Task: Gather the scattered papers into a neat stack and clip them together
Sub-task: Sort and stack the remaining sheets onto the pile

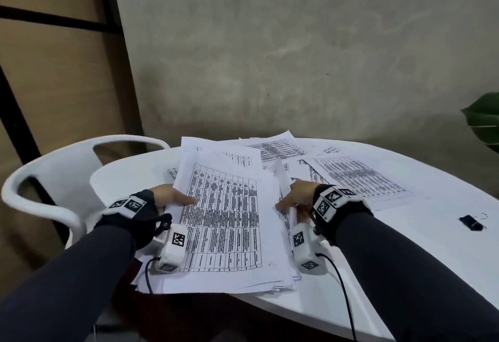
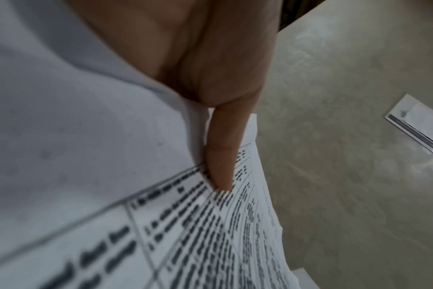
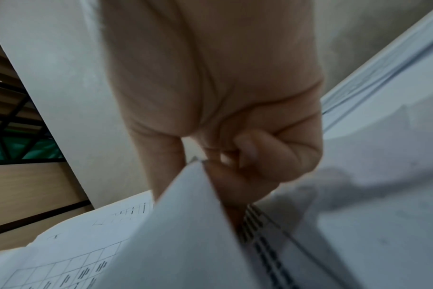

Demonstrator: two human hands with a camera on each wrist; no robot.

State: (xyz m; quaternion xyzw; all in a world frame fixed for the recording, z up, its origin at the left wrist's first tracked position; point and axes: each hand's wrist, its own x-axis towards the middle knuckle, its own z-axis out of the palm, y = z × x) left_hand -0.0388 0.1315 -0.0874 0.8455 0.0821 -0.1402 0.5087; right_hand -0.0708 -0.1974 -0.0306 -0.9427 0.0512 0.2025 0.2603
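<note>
Currently, in the head view, my left hand (image 1: 172, 196) grips the left edge of the paper stack (image 1: 229, 223), thumb on the top sheet and fingers hidden beneath. My right hand (image 1: 298, 197) grips the stack's right edge, thumb lying on top. The stack rests between both grips on the white table (image 1: 405, 247), its near edge overhanging the table rim. More loose sheets (image 1: 359, 174) lie spread on the table beyond my right hand. A black binder clip (image 1: 472, 222) sits on the table well to the right of that hand, untouched. A white chair (image 1: 54, 177) stands left of my left hand.

Left wrist view: the thumb (image 2: 223, 156) presses flat on the printed top sheet (image 2: 210, 234); the sheet edge runs under the palm. The other fingers are out of sight.

Right wrist view: the fingers (image 3: 272, 156) curl round the edges of several sheets (image 3: 185, 224), pinching them against the thumb. The printed table on the sheets is blurred and unreadable.
</note>
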